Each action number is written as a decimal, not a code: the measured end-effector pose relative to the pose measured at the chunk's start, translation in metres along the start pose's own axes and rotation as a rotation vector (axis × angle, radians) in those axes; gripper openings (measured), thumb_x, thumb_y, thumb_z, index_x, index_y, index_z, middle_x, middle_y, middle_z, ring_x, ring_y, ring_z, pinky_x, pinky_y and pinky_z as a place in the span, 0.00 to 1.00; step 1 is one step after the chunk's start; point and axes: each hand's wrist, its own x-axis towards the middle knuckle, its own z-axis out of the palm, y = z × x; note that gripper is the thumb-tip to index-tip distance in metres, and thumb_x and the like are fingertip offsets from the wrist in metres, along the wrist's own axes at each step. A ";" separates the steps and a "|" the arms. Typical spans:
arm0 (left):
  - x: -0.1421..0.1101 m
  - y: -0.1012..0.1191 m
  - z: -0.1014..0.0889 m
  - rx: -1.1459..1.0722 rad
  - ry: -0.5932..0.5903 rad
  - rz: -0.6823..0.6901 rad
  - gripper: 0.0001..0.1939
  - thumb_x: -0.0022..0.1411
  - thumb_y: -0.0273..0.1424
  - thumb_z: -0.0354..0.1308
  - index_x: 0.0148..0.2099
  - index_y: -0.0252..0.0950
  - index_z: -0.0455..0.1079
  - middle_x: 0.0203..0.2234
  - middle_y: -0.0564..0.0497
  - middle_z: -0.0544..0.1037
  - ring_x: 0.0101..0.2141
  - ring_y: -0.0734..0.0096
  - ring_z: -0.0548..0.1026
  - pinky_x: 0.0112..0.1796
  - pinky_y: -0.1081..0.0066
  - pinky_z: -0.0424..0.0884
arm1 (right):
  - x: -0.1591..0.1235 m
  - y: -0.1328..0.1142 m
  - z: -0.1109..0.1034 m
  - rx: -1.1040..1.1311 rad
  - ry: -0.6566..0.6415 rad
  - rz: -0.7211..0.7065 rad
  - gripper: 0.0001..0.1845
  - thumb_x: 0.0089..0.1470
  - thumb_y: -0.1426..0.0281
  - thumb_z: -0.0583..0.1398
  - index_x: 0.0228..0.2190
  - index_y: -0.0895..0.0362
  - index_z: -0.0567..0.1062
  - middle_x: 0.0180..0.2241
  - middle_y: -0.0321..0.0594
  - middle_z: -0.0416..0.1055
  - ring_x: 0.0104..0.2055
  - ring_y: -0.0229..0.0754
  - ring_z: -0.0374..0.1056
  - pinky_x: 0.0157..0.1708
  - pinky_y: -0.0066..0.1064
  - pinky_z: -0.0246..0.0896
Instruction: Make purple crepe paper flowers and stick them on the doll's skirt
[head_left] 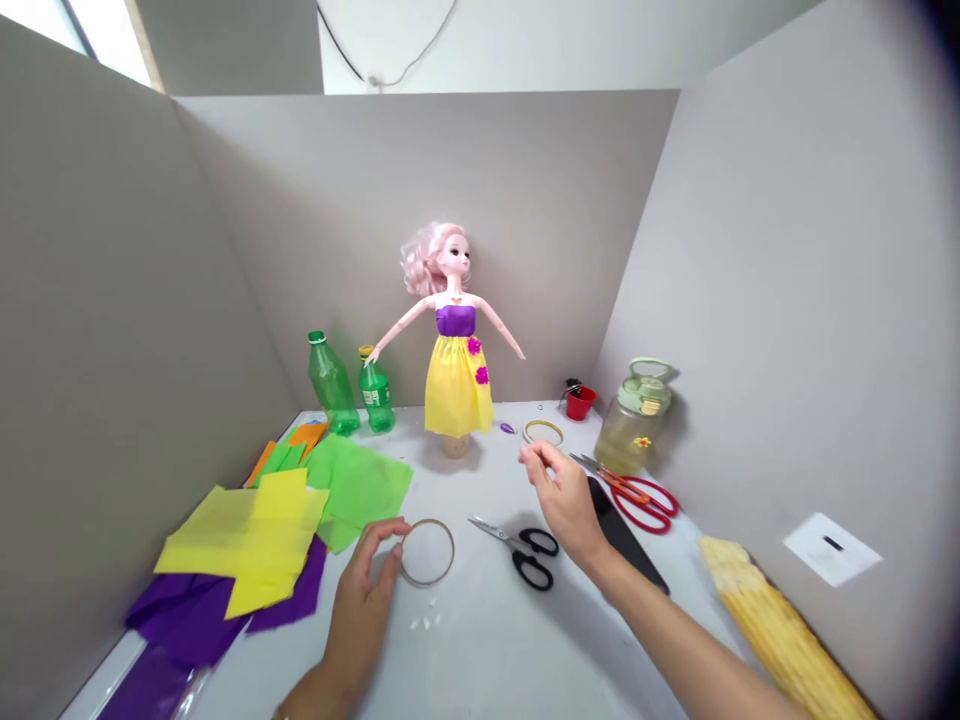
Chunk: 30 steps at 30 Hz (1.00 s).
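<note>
My left hand [373, 572] grips the left edge of a thin gold-brown ring [453, 550] between thumb and fingers, close above the table. My right hand [559, 490] is raised, its fingertips pinched together; anything between them is too small to make out. Black-handled scissors [525, 550] lie between my hands, blades pointing left. Several small white pieces [426, 622] lie just below the ring. Farther back, a pink-haired doll [456, 320] in a purple top and yellow skirt stands upright. A second ring [544, 424] lies beyond my right hand, which partly hides a black phone [630, 540].
Yellow [247, 535], green [356, 480] and purple cloth [187, 615] pile up at left. Two green bottles [331, 385] stand behind. At right are red-handled scissors [645, 500], a jug [634, 420], a red cup [580, 403] and a yellow corn-like object [784, 630]. Grey panels surround the table.
</note>
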 end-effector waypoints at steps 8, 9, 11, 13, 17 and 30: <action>0.015 -0.017 -0.005 -0.076 0.065 0.057 0.12 0.62 0.34 0.51 0.45 0.38 0.69 0.45 0.46 0.76 0.48 0.60 0.72 0.52 0.61 0.64 | -0.093 -0.037 0.016 -0.009 -0.556 -0.034 0.09 0.63 0.71 0.52 0.38 0.55 0.72 0.34 0.39 0.70 0.34 0.42 0.67 0.37 0.32 0.62; 0.016 -0.019 -0.004 -0.078 0.057 0.061 0.11 0.62 0.33 0.51 0.45 0.38 0.69 0.45 0.46 0.76 0.48 0.60 0.72 0.51 0.62 0.64 | -0.101 -0.039 0.023 -0.049 -0.627 -0.070 0.09 0.62 0.74 0.52 0.40 0.56 0.72 0.37 0.41 0.70 0.37 0.43 0.67 0.39 0.33 0.62; 0.017 -0.022 -0.002 -0.080 0.046 0.063 0.10 0.61 0.32 0.51 0.44 0.38 0.69 0.44 0.46 0.76 0.47 0.61 0.72 0.51 0.62 0.64 | -0.113 -0.042 0.037 -0.174 -0.720 -0.124 0.13 0.59 0.80 0.53 0.43 0.57 0.73 0.40 0.44 0.70 0.41 0.46 0.66 0.41 0.36 0.62; 0.017 -0.023 -0.001 -0.082 0.035 0.071 0.10 0.62 0.31 0.51 0.45 0.38 0.69 0.44 0.47 0.76 0.47 0.61 0.72 0.50 0.63 0.65 | -0.119 -0.043 0.050 -0.304 -0.757 -0.152 0.16 0.57 0.84 0.52 0.42 0.59 0.74 0.40 0.47 0.70 0.42 0.49 0.65 0.42 0.38 0.61; 0.015 -0.025 0.002 -0.085 0.014 0.103 0.10 0.61 0.29 0.51 0.44 0.38 0.70 0.42 0.48 0.76 0.46 0.62 0.73 0.50 0.63 0.66 | -0.119 -0.041 0.064 -0.360 -0.761 -0.141 0.15 0.58 0.84 0.51 0.38 0.60 0.74 0.38 0.47 0.69 0.41 0.48 0.64 0.40 0.37 0.61; 0.010 -0.024 0.005 -0.043 -0.004 0.184 0.10 0.60 0.24 0.50 0.41 0.39 0.69 0.41 0.48 0.75 0.46 0.63 0.71 0.50 0.63 0.66 | -0.105 -0.049 0.070 -0.377 -0.852 -0.286 0.10 0.62 0.78 0.54 0.37 0.57 0.75 0.37 0.41 0.70 0.40 0.41 0.67 0.39 0.28 0.61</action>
